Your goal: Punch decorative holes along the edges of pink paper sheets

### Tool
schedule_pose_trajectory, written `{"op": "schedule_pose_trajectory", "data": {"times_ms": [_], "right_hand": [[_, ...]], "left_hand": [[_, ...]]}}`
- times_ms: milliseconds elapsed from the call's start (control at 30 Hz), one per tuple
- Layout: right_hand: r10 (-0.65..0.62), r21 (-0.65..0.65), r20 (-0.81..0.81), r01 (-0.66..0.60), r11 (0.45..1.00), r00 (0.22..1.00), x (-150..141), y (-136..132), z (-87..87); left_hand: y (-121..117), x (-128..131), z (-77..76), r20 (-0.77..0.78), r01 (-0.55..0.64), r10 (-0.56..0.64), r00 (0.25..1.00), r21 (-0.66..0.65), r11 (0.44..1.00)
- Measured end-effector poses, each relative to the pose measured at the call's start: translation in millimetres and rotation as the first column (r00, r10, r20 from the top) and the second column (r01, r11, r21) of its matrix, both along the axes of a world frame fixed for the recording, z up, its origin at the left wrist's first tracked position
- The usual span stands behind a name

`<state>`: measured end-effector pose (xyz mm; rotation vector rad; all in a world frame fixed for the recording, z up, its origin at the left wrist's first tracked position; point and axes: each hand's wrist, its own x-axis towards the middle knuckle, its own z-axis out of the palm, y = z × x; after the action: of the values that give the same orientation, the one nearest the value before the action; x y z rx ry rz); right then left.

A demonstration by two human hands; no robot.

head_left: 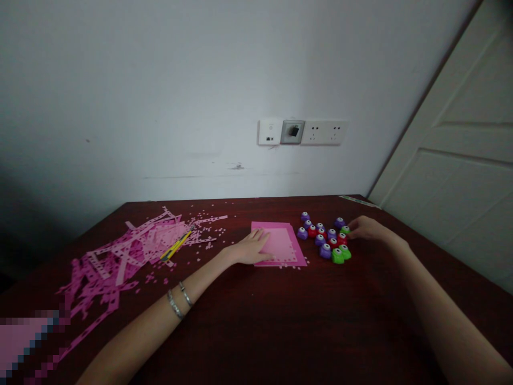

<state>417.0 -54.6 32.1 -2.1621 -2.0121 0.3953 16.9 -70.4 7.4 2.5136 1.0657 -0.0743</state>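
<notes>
My left hand point(252, 247) lies flat with its fingers spread on a small stack of pink paper point(284, 243). The lighter top sheet has small punched holes along its lower edge, and tiny cut-outs lie beside it. To the right stands a group of small purple, red and green craft punches point(325, 250), each with an eye-like button on top. At the group's right side, my right hand point(366, 229) has its fingers closed at a green craft punch point(345, 230), partly hidden by the fingertips.
A heap of punched pink paper strips point(120, 251) covers the table's left side, with confetti bits scattered around it. Yellow utility knives point(176, 245) rest on the heap's right edge. A flat strip point(359, 201) lies at the back right corner. Behind the table point(256, 321) is a wall with sockets point(323, 132).
</notes>
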Motion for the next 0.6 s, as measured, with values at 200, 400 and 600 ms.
{"op": "schedule_pose_trajectory", "data": {"times_ms": [200,400,600], "right_hand": [[0.024,0.063,-0.064,-0.02,0.998,0.998,-36.2,-4.2,32.4],[0.174,-0.135,-0.561,-0.297,0.945,0.809,-121.5,-23.6,26.9],[0.134,-0.152,-0.701,-0.331,0.931,0.7,-154.8,-26.6,3.8]], "left_hand": [[25.3,-16.5,1.9,0.186,-0.132,0.101,0.977,0.164,0.978],[35.5,-30.7,-3.1,0.173,-0.056,0.039,0.984,0.098,0.994],[32.4,-28.2,-1.4,0.273,-0.045,0.022,0.962,0.078,0.996]]}}
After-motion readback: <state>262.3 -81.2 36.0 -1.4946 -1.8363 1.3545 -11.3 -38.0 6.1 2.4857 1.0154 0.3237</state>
